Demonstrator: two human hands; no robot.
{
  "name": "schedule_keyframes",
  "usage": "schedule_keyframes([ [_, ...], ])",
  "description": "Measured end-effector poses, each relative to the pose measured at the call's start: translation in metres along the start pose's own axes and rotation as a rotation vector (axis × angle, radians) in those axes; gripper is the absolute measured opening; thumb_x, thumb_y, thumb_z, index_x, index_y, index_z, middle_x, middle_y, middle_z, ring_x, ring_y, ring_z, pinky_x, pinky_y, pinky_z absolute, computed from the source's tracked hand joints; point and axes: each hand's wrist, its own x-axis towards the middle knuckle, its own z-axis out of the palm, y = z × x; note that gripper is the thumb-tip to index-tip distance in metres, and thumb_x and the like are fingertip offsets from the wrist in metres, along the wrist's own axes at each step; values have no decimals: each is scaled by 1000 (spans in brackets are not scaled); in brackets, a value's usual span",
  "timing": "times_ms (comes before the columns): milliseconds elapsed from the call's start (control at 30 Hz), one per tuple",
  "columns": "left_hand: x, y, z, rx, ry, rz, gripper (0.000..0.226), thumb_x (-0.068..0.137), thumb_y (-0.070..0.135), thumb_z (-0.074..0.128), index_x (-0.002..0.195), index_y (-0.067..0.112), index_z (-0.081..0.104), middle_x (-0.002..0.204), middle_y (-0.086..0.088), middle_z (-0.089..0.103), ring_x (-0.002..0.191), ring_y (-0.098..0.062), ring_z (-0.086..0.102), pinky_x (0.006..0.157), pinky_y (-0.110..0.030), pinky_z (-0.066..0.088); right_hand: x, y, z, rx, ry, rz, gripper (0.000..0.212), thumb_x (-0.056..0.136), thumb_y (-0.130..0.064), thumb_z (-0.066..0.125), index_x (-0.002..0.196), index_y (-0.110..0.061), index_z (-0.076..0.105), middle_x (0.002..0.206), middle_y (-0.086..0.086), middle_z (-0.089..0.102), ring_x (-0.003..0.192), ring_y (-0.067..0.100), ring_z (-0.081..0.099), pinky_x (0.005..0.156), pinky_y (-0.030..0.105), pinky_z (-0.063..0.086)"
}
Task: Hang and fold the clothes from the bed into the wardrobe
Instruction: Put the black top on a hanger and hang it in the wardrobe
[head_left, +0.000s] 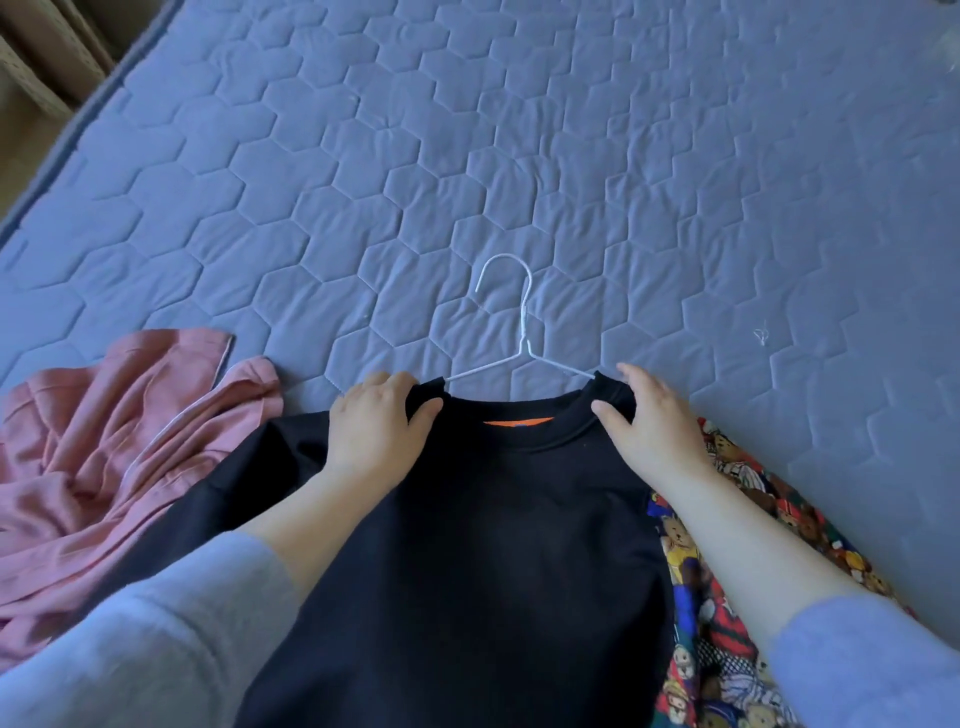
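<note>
A black sweatshirt (467, 545) with an orange neck label lies flat on the bed, collar pointing away from me. A white wire hanger (511, 332) sticks out of its neck, hook lying on the mattress, shoulders partly inside the collar. My left hand (376, 426) pinches the left side of the collar. On the opposite side, my right hand (649, 421) grips the collar's right edge. A pink garment (104, 467) lies crumpled to the left. A teddy-bear print garment (727, 597) lies under the sweatshirt's right side.
The blue quilted mattress (519, 156) stretches ahead and to the right. Its left edge (78, 130) runs diagonally at the upper left, with beige furniture beyond it. A small scrap of thread (761, 335) lies on the mattress to the right.
</note>
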Motion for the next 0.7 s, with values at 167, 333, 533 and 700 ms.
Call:
schedule_keyframes([
  [167,-11,4,-9,-74,40,-6,37,95,48,46,85,16,61,78,3,55,77,-21,55,68,-33,37,-6,3,-3,-23,70,-22,38,99,-35,50,131,-15,57,128,7,59,116,30,55,94,38,40],
  [333,-30,13,-32,-93,13,7,46,92,57,46,71,17,55,70,3,55,69,-18,54,61,-34,42,-24,-2,-19,46,99,-28,30,97,-33,54,120,-14,62,116,3,63,107,24,56,81,29,38],
  [533,-77,28,-76,-118,34,134,43,89,55,55,69,16,56,68,4,51,67,-19,51,64,-36,41,-86,-4,-61,11,19,-139,25,97,-37,52,103,-17,65,94,0,61,91,23,58,77,38,47],
  [700,-120,61,-132,-158,102,152,39,88,51,58,71,17,59,68,5,52,69,-20,53,67,-38,44,-145,-17,-125,45,72,-176,26,96,-42,50,92,-20,63,82,-2,59,77,17,56,69,38,48],
])
